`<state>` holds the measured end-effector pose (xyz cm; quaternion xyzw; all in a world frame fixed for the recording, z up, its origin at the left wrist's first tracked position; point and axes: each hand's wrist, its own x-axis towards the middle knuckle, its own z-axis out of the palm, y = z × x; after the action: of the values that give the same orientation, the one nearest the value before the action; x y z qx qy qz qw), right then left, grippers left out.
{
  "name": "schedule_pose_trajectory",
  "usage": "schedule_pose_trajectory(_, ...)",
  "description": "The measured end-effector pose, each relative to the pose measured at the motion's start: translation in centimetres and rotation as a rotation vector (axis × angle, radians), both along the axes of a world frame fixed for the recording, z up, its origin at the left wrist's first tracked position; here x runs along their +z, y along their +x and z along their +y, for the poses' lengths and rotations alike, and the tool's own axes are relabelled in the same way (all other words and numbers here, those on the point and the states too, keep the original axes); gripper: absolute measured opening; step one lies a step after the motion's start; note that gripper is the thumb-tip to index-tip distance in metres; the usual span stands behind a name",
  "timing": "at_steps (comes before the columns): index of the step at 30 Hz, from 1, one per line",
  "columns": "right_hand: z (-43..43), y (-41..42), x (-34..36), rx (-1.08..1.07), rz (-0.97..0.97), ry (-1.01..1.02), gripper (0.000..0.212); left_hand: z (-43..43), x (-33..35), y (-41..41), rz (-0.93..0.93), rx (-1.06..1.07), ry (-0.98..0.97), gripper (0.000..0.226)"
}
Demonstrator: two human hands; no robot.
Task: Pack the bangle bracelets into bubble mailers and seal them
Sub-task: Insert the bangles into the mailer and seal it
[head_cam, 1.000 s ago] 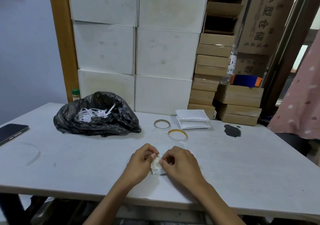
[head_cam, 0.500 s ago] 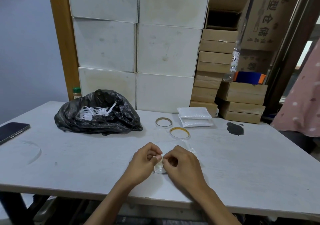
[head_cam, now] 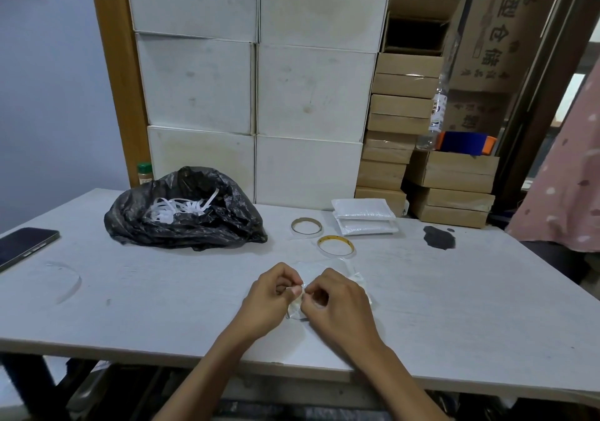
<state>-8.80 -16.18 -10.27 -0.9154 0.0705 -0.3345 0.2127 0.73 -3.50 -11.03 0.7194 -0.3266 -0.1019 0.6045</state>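
Compared with the view a second earlier, both hands have stayed on the same small packet, its white strip now pinched higher between the fingertips. The left hand (head_cam: 271, 297) and right hand (head_cam: 334, 303) meet over a bubble mailer (head_cam: 297, 310) lying on the table (head_cam: 454, 307), each pinching its edge or flap; whether a bangle is already inside cannot be told, though a thin metallic edge shows at its left side. Just beyond the mailer lies a gold bangle (head_cam: 336, 246), and beyond that a grey bangle (head_cam: 306, 226), both loose. To the right of the grey bangle sits a stack of white mailers (head_cam: 365, 216). Left of the bangles slumps a black bag (head_cam: 185, 214) holding white strips. Judged progress: this mailer is at the sealing step; two bangles remain unpacked.
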Motion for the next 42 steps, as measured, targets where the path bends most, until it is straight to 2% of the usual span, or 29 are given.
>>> schedule_pose_trajectory(4,0.3,0.0,0.1,-0.029,-0.016,-0.014,0.014,0.0,0.1,-0.1,0.014,0.009,-0.003,0.022)
schedule_pose_trajectory(9,0.3,0.1,-0.2,-0.064,-0.014,-0.075,0.013,0.1,0.2,-0.4,-0.002,0.013,-0.001,0.016)
schedule_pose_trajectory(12,0.2,-0.1,0.3,-0.072,0.004,0.012,0.010,0.1,0.3,-0.5,-0.015,0.031,-0.003,0.015)
schedule_pose_trajectory(13,0.2,-0.3,0.7,-0.075,0.000,0.103,0.010,0.1,0.3,-0.6,-0.019,0.045,0.000,0.013)
schedule_pose_trajectory(15,-0.3,-0.5,1.5,-0.080,-0.070,0.454,0.010,0.2,0.4,-0.9,-0.048,0.075,0.032,0.011)
schedule_pose_trajectory(18,-1.9,-0.5,2.8,-0.067,-0.248,1.234,0.015,0.1,0.4,-1.0,-0.108,0.094,0.108,0.016)
schedule_pose_trajectory(20,-3.4,-0.9,3.5,0.041,-0.401,1.754,0.018,0.1,0.3,-0.9,-0.179,0.105,0.178,0.024)
schedule_pose_trajectory(21,-4.4,-1.3,3.8,0.105,-0.443,1.897,0.017,0.1,0.2,-0.9,-0.225,0.112,0.215,0.028)
schedule_pose_trajectory(23,-6.4,-2.4,4.7,0.216,-0.500,2.004,0.018,0.1,0.2,-0.9,-0.305,0.120,0.267,0.035)
schedule_pose_trajectory(26,-8.8,-3.8,7.0,0.254,-0.522,1.931,0.018,-0.1,0.1,-0.8,-0.346,0.121,0.300,0.035)
schedule_pose_trajectory(29,-8.7,-4.1,8.7,0.096,-0.348,1.535,0.018,-0.2,0.1,-0.9,-0.300,0.128,0.272,0.032)
schedule_pose_trajectory(32,-6.8,-2.9,9.6,0.119,-0.212,1.235,0.015,-0.1,0.4,-1.2,-0.229,0.131,0.179,0.032)
schedule_pose_trajectory(37,-3.2,2.6,11.0,0.201,-0.078,1.042,0.010,0.0,0.6,-1.3,-0.152,0.132,0.091,0.030)
schedule_pose_trajectory(42,1.4,11.6,12.0,0.324,0.092,0.833,0.006,-0.1,0.3,-0.9,-0.195,0.166,0.117,0.023)
